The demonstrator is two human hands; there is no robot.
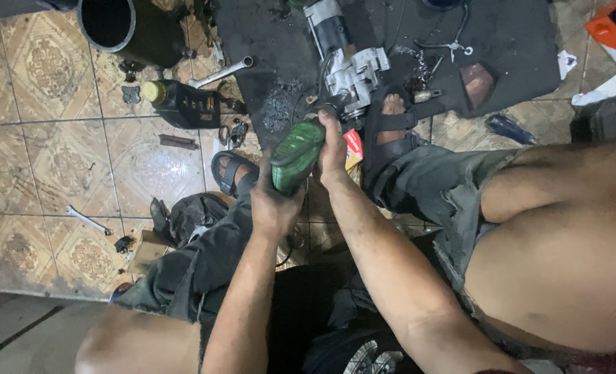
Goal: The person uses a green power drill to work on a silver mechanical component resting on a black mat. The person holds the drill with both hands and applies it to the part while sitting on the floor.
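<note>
I hold a green power tool [296,154] in both hands, its nose pointed down at a grey metal motor assembly [349,69] lying on a black mat [509,41]. My left hand [273,201] wraps the rear grip of the tool. Along the tool's front and right side lies my right hand [333,145], fingertips close to the assembly. My sandalled feet [391,118] frame the work, one beside the assembly, the other [233,172] on the tiles.
On the patterned tile floor lie a black oil bottle with a yellow cap [180,102], a long socket wrench [221,71], a small spanner [88,220], a black cylinder [124,28] and loose small parts. An orange object [612,28] sits at top right.
</note>
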